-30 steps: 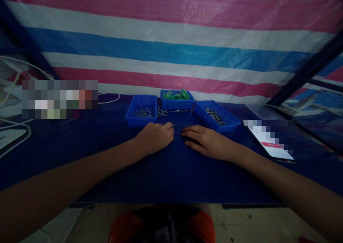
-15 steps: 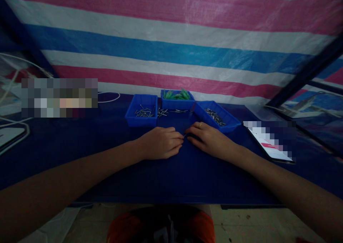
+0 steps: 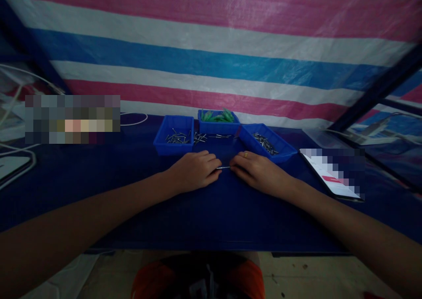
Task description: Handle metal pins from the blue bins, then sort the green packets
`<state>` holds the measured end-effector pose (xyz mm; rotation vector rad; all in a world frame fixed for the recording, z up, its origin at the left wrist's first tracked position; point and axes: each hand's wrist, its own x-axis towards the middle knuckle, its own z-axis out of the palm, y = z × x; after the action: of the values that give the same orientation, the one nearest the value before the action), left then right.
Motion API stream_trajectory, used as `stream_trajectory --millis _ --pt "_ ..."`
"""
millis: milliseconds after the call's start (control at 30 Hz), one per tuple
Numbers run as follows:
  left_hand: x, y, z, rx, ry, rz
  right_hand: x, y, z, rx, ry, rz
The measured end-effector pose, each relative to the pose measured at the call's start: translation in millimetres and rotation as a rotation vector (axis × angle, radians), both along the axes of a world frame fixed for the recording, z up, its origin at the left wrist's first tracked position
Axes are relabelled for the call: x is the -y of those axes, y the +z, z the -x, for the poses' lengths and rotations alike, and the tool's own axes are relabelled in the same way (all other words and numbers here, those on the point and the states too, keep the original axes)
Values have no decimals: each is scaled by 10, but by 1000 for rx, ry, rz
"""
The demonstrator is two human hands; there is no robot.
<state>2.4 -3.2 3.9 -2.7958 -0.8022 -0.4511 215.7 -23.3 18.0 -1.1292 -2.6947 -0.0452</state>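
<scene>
Between my two hands a thin silvery metal rod lies nearly level, just above or on the blue table. The fingertips of my left hand are pinched on its left end. My right hand, with a ring on one finger, pinches its right end. Both ends are hidden by the fingers. Behind the hands stand a left blue bin and a right blue bin, each with many slim metal pieces inside.
A third blue bin at the back holds green pieces. Loose metal rods lie between the bins. On the right lies a tablet-like device, partly blurred out. A white cable curls at the left. A striped sheet hangs behind the table.
My left hand has shifted slightly left and away from me, and the gap between my hands has widened. More of the metal rod now shows between the fingers.
</scene>
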Motion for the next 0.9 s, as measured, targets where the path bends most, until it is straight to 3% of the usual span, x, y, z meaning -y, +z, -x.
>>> stream_trajectory --millis 400,667,900 --pt "25 22 -4 134 -99 -58 28 20 15 -47 99 29" --pt "51 34 -3 133 -355 -41 50 24 28 -16 188 79" --pt "55 17 4 135 -294 -14 45 30 23 -8 148 69"
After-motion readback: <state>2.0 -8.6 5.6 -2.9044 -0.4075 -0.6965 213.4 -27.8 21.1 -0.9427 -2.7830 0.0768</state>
